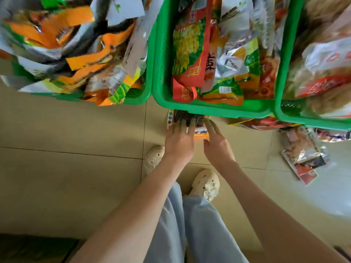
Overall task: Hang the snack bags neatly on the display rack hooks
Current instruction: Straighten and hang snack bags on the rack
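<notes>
A snack bag (pixel 187 118) with a dark window, dotted left edge and orange bottom label hangs or stands just below the rim of the middle green basket (pixel 212 109); its top is hidden under that rim. My left hand (pixel 179 141) lies flat on the bag's front with straight fingers. My right hand (pixel 216 143) touches the bag's right edge with extended fingers. No hooks of the rack are visible.
Three green baskets (pixel 284 54) full of snack bags fill the top. More bags hang below the right side (pixel 262 123), and several loose bags (pixel 303 156) lie on the tiled floor (pixel 76 139) at right. My feet stand below the hands.
</notes>
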The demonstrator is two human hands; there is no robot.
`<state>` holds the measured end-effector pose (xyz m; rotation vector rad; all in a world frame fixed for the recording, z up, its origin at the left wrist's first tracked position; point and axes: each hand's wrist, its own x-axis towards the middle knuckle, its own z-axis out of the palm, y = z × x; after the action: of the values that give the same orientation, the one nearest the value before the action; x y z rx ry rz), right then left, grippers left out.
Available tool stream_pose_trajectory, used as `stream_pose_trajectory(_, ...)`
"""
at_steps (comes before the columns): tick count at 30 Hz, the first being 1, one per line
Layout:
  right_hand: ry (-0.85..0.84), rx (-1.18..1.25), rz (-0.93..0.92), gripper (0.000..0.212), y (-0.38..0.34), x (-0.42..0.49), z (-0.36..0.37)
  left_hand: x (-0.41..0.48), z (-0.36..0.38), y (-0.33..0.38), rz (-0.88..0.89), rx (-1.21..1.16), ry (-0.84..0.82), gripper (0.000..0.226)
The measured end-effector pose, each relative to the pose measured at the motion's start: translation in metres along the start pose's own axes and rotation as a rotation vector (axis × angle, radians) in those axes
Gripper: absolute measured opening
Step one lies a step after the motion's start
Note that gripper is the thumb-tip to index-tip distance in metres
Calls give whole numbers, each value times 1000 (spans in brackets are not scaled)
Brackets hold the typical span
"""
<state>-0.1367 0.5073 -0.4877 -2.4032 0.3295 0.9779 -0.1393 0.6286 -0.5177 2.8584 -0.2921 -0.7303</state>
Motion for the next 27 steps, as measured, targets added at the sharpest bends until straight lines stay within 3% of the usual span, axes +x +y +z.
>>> stream_pose_trajectory(3,-21,-131,35,74,-20,-27,-24,-22,-55,0,-90,-14,-111,62)
stream_pose_trajectory(6,-15,-136,-8,56,-55,-76,-61,-60,-138,10,-169,-214,-88,52)
stream_pose_trajectory(11,126,38,-178,40,-156,-162,-165,-111,-301,22,-188,-316,130,53)
stream_pose_trajectory(18,325,133,-536,40,-317,-239,-311,-143,-501,11,-268,-358,420,46)
stream_pose_trajectory(27,474,186,-750,43,-475,-235,-385,-131,-648,-88,-254,-409,594,54)
